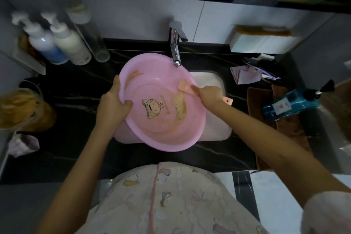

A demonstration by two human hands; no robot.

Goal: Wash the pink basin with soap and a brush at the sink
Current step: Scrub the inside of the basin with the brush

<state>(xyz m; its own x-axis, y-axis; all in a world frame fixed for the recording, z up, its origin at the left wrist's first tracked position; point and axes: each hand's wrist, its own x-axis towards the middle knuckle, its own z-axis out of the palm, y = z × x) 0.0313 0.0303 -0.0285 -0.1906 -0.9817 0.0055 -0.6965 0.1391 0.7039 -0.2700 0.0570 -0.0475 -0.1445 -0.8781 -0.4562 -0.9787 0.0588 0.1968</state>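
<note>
Head view: the pink basin (167, 149) sits tilted over the white sink (212, 81), with the tap (175, 51) at its far rim. The left hand (114, 100) grips the left rim, thumb inside. The right hand (210, 95) is closed round a pink brush (187, 87), which is held against the inner right wall. Scrubbing is judged under way. Yellowish smears remain inside, no water is seen running, and rinsing is outstanding.
</note>
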